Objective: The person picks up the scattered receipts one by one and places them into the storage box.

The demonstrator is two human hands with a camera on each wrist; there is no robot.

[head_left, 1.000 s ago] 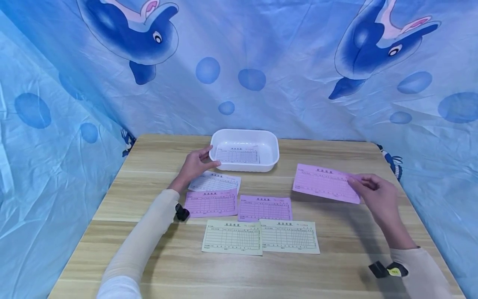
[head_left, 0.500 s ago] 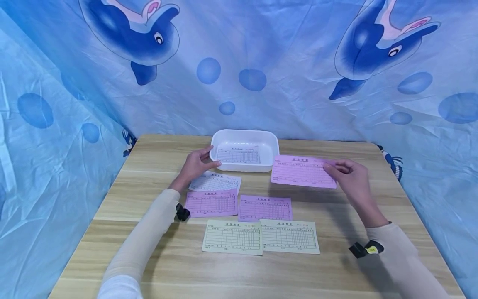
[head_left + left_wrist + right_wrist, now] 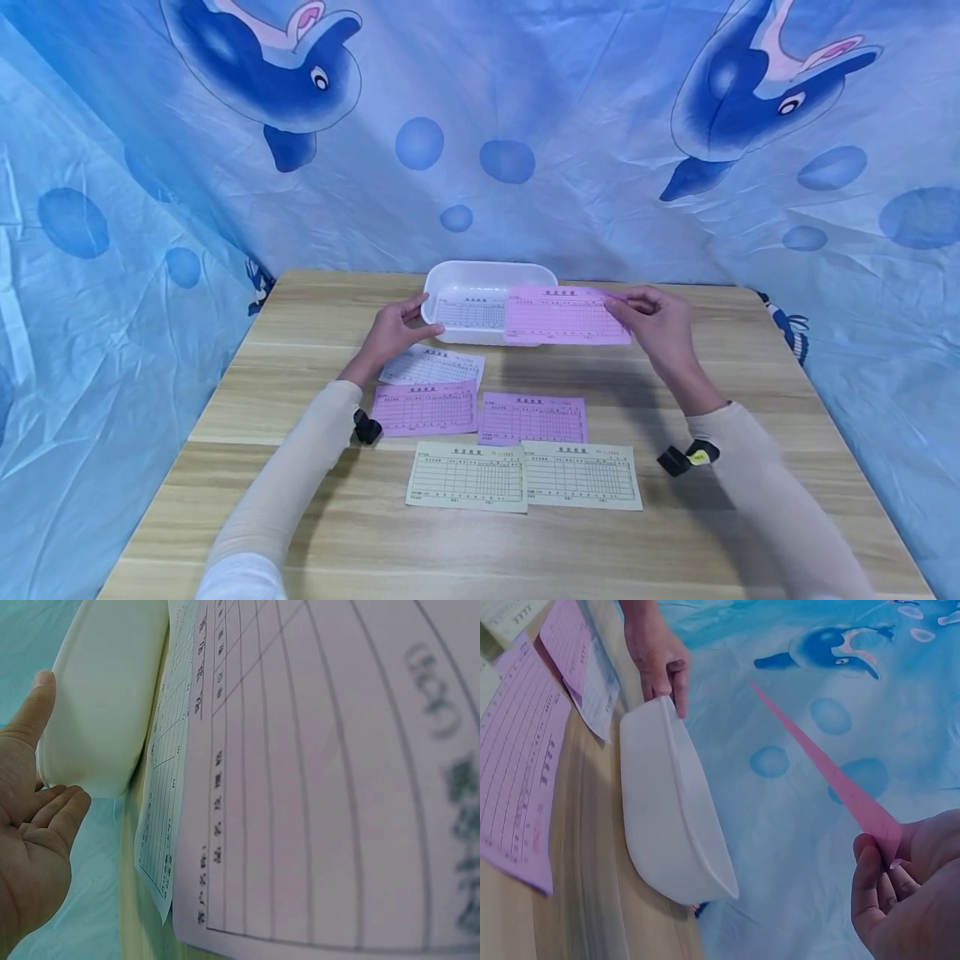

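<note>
A white plastic tray (image 3: 480,277) stands at the back of the table with a white receipt slip (image 3: 467,313) inside. My left hand (image 3: 392,335) holds the tray's left end between thumb and fingers; the left wrist view shows them against its outside. My right hand (image 3: 663,327) pinches the right edge of a pink receipt slip (image 3: 558,321). That slip is raised, and in the head view its left part overlaps the tray's right side. The right wrist view shows the pink slip (image 3: 832,776) nearly edge-on, apart from the tray.
On the wooden table (image 3: 480,554), a white slip (image 3: 435,367) lies partly under a pink slip (image 3: 424,410). Another pink slip (image 3: 532,418) is beside it. Two pale green slips (image 3: 467,479) lie nearer the front. Behind the table hangs a blue dolphin-print cloth (image 3: 585,208).
My right hand has carried the pink receipt slip left and toward the back, from the table's right side to in front of the tray's right part. My left hand has stayed at the tray.
</note>
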